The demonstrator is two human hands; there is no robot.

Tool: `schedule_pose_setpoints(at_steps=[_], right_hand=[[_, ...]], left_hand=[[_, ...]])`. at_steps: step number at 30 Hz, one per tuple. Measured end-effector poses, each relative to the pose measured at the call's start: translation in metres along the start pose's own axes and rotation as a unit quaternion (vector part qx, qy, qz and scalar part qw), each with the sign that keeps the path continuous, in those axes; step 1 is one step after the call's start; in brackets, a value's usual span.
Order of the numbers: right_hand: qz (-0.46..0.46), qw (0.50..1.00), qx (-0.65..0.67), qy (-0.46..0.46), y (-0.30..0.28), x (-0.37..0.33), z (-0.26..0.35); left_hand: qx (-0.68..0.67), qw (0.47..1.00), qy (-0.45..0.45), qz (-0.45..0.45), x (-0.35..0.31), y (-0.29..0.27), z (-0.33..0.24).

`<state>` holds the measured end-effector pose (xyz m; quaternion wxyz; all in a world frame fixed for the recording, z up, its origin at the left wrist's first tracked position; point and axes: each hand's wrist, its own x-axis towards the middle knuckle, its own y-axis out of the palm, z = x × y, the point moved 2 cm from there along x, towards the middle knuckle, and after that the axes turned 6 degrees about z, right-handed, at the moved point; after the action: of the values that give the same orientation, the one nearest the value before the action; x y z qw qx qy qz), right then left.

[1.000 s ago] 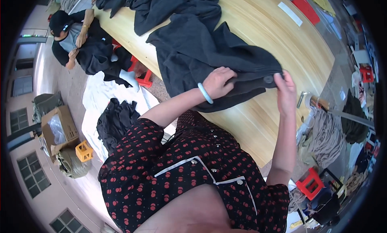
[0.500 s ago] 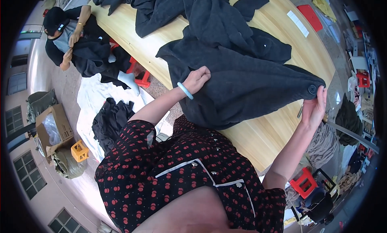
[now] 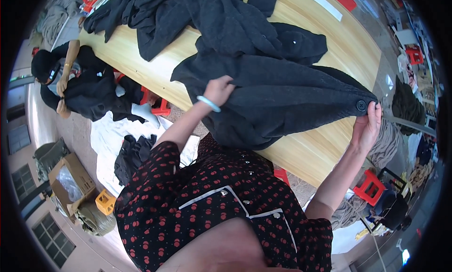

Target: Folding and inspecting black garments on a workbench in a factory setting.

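Note:
A dark, nearly black cloth garment (image 3: 278, 107) is stretched between my two hands over the near side of the table. My left hand (image 3: 219, 91), with a pale bangle at its wrist, is closed on the cloth toward the garment's left part. At the far right end, my right hand (image 3: 367, 126) pinches the narrow tip beside a round dark button (image 3: 361, 105). Lengthwise creases run along the cloth between both hands. Its lower left part hangs past the table edge in front of me. More dark garments (image 3: 226, 22) lie heaped just beyond it.
The wooden table (image 3: 301, 166) runs diagonally ahead. A co-worker (image 3: 61, 83) sits at left handling dark cloth. White sheeting (image 3: 101, 135) with black cloth (image 3: 134, 156), a cardboard box (image 3: 77, 178) and a yellow stool (image 3: 105, 201) lie left; a red stool (image 3: 369, 187) stands right.
The view has swung a little, shifting the table and garments leftward. My left hand has moved slightly along the cloth, where creases are sharper; my right hand still holds the buttoned end.

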<state>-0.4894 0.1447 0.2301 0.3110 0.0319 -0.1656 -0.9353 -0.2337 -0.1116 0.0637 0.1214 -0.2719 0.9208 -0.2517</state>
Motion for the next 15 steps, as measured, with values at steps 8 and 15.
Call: schedule_pose_setpoints(at_steps=[8, 15], right_hand=[[-0.071, 0.987, -0.064, -0.130, -0.008, -0.054, 0.078], [-0.226, 0.963, -0.122, 0.082, -0.067, -0.041, -0.065]], left_hand=[[-0.455, 0.869, -0.145, 0.130, -0.038, -0.147, -0.124], [-0.168, 0.950, -0.249, 0.089, -0.003, -0.068, -0.006]])
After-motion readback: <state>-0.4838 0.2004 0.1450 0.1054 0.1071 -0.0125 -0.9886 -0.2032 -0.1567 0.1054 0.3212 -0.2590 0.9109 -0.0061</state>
